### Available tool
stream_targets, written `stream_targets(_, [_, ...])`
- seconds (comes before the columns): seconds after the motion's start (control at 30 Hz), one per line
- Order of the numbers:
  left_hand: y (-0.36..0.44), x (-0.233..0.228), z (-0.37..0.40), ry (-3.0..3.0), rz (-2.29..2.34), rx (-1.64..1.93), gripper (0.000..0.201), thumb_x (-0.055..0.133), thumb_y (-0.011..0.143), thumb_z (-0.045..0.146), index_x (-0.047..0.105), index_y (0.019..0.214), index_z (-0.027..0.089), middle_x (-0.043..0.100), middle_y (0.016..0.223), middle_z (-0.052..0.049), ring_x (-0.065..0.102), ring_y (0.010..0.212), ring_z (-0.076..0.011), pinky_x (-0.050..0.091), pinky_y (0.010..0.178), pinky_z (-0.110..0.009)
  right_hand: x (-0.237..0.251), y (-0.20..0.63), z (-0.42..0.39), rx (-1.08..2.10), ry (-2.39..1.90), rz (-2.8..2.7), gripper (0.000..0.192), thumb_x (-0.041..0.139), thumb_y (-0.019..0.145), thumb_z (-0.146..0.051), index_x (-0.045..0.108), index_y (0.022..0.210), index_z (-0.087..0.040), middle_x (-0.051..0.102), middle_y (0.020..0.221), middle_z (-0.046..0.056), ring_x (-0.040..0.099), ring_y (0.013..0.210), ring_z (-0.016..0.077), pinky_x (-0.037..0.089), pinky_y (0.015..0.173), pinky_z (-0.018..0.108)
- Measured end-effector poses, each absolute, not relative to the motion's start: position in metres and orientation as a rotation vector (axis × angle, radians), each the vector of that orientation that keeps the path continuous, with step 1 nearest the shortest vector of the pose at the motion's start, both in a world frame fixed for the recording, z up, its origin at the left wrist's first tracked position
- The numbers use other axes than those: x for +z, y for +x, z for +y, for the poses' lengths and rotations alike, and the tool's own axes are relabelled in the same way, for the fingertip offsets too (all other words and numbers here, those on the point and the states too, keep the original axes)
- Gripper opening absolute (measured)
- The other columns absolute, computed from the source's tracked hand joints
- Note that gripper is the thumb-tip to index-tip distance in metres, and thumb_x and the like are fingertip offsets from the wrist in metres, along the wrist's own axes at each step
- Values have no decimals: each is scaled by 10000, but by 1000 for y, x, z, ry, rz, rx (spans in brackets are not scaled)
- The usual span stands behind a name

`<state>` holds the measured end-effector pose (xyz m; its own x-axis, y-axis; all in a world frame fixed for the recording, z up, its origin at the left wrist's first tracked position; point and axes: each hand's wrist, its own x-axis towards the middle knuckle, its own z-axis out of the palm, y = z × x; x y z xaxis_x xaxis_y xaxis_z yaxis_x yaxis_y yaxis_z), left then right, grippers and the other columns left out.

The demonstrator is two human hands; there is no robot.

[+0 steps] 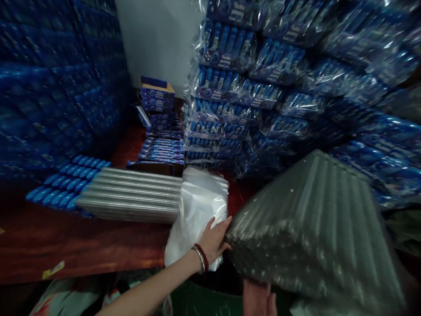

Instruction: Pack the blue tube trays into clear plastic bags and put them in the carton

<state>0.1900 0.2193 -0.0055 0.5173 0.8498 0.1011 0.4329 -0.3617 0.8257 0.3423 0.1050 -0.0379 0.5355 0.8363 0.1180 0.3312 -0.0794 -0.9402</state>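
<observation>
A large ridged bundle of clear plastic tubes (315, 228), slightly blurred, hangs tilted at the right. My right hand (258, 299) is beneath its near lower edge and holds it from below; the bundle hides part of the fingers. My left hand (213, 239), with a red and a silver bracelet on the wrist, has its fingers apart at the bundle's left corner. It reaches over a stack of clear plastic bags (200, 202). Left of the bags lies another row of clear tubes (131, 193) with blue caps (62, 184) at the far end.
Blue packs in clear wrap (230, 83) are piled high at the back and right. A tall blue stack (55, 87) stands at the left. Printed cartons (161, 149) lie behind the bags on the red-brown table (98, 250). A yellow label (52, 270) sits near its front edge.
</observation>
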Motion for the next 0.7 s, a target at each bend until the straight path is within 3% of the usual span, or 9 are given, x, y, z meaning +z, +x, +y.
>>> stream_targets(0.07, [182, -4, 219, 2027, 996, 661, 770, 579, 827, 386, 168, 1452, 202, 402, 1445, -117, 339, 1352, -203, 44, 1155, -484, -44, 333, 113, 587, -1703, -952, 887, 488, 706, -727, 325, 1383, -178, 480, 1338, 138, 480, 1209, 300, 413, 988, 479])
stream_targets(0.13, [168, -2, 211, 2051, 994, 665, 785, 588, 804, 464, 214, 1443, 203, 342, 1479, -123, 244, 1396, -241, -17, 1140, -532, -43, 326, 124, 540, -1820, -887, 1030, 648, 516, -731, 425, 1294, -92, 529, 1269, 183, 457, 1209, 346, 340, 1049, 498])
stream_targets(0.23, [138, -8, 182, 1850, 1301, 839, 626, 425, 893, 447, 248, 1435, 188, 221, 1530, -114, 109, 1431, -228, 30, 1151, -516, -39, 321, 141, 403, -1865, -766, 978, 712, 416, -709, 550, 1116, -46, 585, 1164, 216, 493, 1145, 356, 341, 1054, 485])
stream_targets(0.3, [117, -21, 158, 1579, 1552, 910, 536, 269, 947, 368, 222, 1443, 171, 211, 1533, -115, 138, 1427, -191, 125, 1160, -468, -39, 319, 148, 329, -1809, -731, 916, 727, 426, -690, 577, 1071, -57, 611, 1112, 197, 531, 1091, 337, 383, 1027, 473])
stream_targets(0.37, [101, -36, 138, 1425, 1675, 871, 534, 255, 946, 351, 219, 1444, 160, 246, 1519, -120, 178, 1417, -206, 162, 1155, -480, -43, 318, 150, 271, -1764, -745, 851, 739, 423, -680, 605, 1007, -76, 635, 1048, 169, 554, 1048, 326, 408, 1009, 471])
stream_targets(0.5, [83, -37, 119, 1529, 1632, 928, 462, 300, 937, 324, 413, 1361, 179, 453, 1400, -114, 368, 1330, -236, 274, 1121, -474, -47, 319, 149, 250, -1733, -738, 804, 742, 403, -687, 630, 924, -86, 643, 1019, 171, 566, 1019, 344, 415, 997, 508])
stream_targets(0.63, [62, 35, 133, 2072, 1115, 804, 426, 345, 926, 224, 461, 1335, 233, 594, 1248, -74, 555, 1129, -161, 450, 967, -285, -42, 318, 147, 335, -1795, -674, 776, 768, 388, -648, 649, 939, -114, 654, 1009, 158, 561, 1033, 368, 454, 956, 520])
stream_targets(0.7, [52, 81, 162, 2340, 1030, 603, 412, 384, 898, 184, 516, 1285, 234, 639, 1155, -67, 585, 1042, -170, 461, 906, -280, -40, 318, 147, 341, -1800, -667, 755, 785, 387, -618, 655, 954, -137, 660, 989, 143, 552, 1055, 366, 480, 934, 495])
